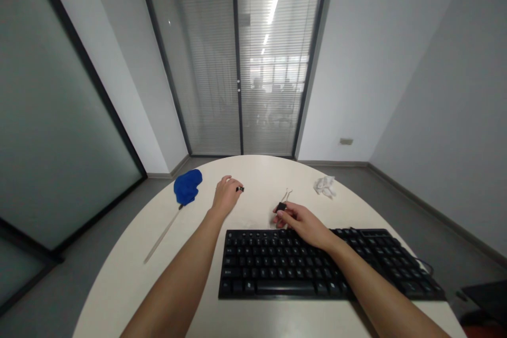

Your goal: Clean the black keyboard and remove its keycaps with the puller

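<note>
My left hand [225, 195] rests on the round white table [119, 274], fingers curled around a small black object [240, 189] at its fingertips. My right hand [303, 222] lies just beyond the far edge of the black keyboard [317, 264] and pinches a black binder clip [281, 205] whose wire handles point away from me. Both forearms reach in from the near edge of the table.
A duster with a blue head [187, 186] and a thin silver handle lies at the left of the table. A crumpled white tissue [325, 186] sits at the far right. A cable leaves the keyboard's right end. Glass doors with blinds stand behind the table.
</note>
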### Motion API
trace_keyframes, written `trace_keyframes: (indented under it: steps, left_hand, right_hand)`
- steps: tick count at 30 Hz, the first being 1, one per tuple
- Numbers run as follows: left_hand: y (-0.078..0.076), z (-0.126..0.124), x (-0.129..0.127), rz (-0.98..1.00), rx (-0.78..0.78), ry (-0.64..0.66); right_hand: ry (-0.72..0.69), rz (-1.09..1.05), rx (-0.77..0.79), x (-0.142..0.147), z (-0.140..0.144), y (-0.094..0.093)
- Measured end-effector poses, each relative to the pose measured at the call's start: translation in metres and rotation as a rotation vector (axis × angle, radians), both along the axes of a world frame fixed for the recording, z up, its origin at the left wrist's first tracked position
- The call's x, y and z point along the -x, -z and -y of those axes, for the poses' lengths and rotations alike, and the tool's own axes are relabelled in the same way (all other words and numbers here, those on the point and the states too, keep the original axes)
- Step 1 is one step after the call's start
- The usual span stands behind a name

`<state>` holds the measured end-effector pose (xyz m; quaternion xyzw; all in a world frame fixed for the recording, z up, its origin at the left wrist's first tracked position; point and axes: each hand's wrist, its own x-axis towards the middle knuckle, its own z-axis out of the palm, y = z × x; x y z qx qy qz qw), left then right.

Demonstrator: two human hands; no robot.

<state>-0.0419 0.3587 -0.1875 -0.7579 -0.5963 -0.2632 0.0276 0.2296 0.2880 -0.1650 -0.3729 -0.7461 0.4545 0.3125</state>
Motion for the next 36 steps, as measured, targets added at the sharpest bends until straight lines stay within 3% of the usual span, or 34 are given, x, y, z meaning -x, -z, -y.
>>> trace_keyframes:
  steps: [8, 26, 32, 36]
  left_hand:
    - [0.007, -0.003, 0.002, -0.015, -0.023, -0.023]
    - [0.005, 0.001, 0.003, 0.022, -0.019, -0.013]
    - [-0.006, 0.006, -0.006, 0.075, -0.010, 0.029]
    - [-0.020, 0.012, -0.020, 0.102, 0.035, 0.125]
  right_hand:
    - [0.009, -0.007, 0.017, 0.000, 0.000, 0.001]
    - [0.016, -0.024, 0.013, -0.002, -0.002, 0.004]
    - [0.037, -0.045, 0.008, -0.003, 0.001, -0.003]
    - [0.028, -0.013, -0.001, -0.003, 0.002, -0.005]
